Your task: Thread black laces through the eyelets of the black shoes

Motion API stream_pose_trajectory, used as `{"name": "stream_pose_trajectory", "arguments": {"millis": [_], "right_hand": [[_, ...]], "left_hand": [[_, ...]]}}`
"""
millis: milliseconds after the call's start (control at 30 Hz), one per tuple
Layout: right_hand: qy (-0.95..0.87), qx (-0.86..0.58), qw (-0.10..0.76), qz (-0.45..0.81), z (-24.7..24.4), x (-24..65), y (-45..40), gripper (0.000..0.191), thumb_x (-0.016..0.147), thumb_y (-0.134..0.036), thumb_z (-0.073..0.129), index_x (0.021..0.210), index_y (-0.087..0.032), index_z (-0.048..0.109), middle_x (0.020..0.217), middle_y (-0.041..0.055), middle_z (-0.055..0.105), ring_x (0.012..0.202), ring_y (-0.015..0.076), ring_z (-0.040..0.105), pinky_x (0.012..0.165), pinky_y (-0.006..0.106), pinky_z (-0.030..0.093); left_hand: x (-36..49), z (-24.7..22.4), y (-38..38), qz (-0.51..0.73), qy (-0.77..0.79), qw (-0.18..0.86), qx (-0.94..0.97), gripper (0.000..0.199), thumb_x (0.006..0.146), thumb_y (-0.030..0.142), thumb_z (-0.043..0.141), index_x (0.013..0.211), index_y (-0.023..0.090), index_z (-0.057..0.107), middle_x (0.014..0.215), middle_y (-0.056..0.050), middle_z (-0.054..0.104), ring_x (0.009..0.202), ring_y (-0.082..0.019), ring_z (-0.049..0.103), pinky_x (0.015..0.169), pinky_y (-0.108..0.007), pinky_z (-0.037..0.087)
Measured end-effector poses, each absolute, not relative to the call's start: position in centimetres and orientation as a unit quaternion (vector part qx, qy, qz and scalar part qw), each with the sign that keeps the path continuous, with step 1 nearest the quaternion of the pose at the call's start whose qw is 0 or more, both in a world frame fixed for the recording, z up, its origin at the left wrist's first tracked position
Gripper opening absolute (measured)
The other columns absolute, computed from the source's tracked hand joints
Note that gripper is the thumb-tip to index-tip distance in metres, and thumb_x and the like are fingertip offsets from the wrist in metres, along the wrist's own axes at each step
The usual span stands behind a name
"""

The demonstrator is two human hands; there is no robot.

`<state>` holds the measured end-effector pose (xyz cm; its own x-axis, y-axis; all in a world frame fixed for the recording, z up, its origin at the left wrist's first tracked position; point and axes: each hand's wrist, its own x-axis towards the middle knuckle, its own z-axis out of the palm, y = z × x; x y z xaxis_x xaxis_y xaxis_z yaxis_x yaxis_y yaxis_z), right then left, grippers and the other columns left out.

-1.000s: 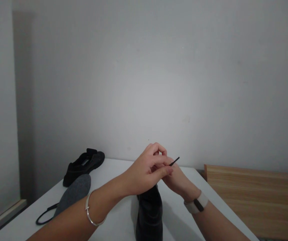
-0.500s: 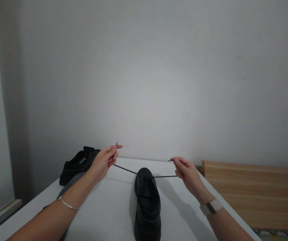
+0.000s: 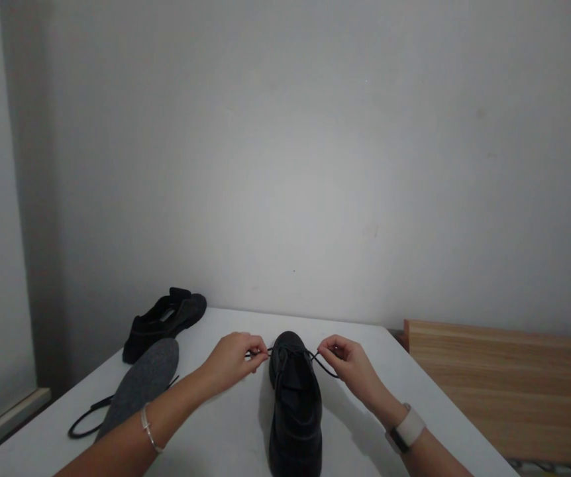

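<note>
A black shoe (image 3: 296,421) stands on the white table in front of me, toe pointing away. Black shoelace (image 3: 326,368) comes out at both sides of its front. My left hand (image 3: 238,358), wearing a bracelet, pinches the lace close to the shoe's left side. On the other side my right hand (image 3: 349,363), with a watch on the wrist, pinches the lace between thumb and fingers, and a slack length hangs below them. Whether the lace tips are inside the fingers is hidden.
A second black shoe (image 3: 163,323) lies at the table's back left. Nearer me are a grey insole (image 3: 141,384) and a loose black lace (image 3: 81,434), partly behind my left arm. The white table (image 3: 216,430) meets the wall; a wooden board (image 3: 504,391) is at the right.
Both hands have come inward and down to the shoe's front. The lace, stretched out wide on both sides before, is now slack and gripped nearer the shoe.
</note>
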<state>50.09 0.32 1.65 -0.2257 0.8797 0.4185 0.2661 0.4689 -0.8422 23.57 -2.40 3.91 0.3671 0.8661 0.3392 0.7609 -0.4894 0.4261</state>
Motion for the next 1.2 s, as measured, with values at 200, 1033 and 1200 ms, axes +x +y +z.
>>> {"name": "stream_pose_trajectory", "arguments": {"millis": [200, 1033, 1200], "right_hand": [[-0.707, -0.413, 0.490, 0.300, 1.0, 49.7, 0.3, 0.036, 0.077, -0.050, 0.064, 0.075, -0.014, 0.066, 0.072, 0.0056, 0.065, 0.069, 0.0185, 0.058, 0.065, 0.030, 0.044], [-0.629, -0.432, 0.522, 0.382, -0.6, 49.2, 0.2, 0.040, 0.074, -0.055, 0.065, 0.076, -0.016, 0.061, 0.055, -0.0039, 0.045, 0.043, 0.0072, 0.032, 0.039, 0.021, 0.022], [-0.642, -0.424, 0.533, 0.352, -0.4, 48.9, 0.0, 0.040, 0.073, -0.055, 0.066, 0.075, -0.015, 0.064, 0.060, 0.0003, 0.054, 0.045, 0.0092, 0.038, 0.039, 0.022, 0.025]], "left_hand": [[24.2, 2.8, -1.7, 0.233, 0.493, 0.023, 0.838, 0.018, 0.083, 0.027, 0.054, 0.086, 0.023, 0.070, 0.080, -0.003, 0.070, 0.075, -0.018, 0.063, 0.069, -0.025, 0.040], [25.7, 3.2, -1.3, 0.284, 0.456, 0.074, 0.840, 0.016, 0.086, 0.024, 0.058, 0.083, 0.020, 0.074, 0.080, -0.004, 0.066, 0.081, -0.017, 0.058, 0.075, -0.026, 0.042], [26.1, 3.3, -1.7, 0.302, 0.465, 0.126, 0.822, 0.015, 0.084, 0.019, 0.054, 0.082, 0.018, 0.069, 0.079, -0.002, 0.069, 0.074, -0.016, 0.061, 0.070, -0.024, 0.043]]}}
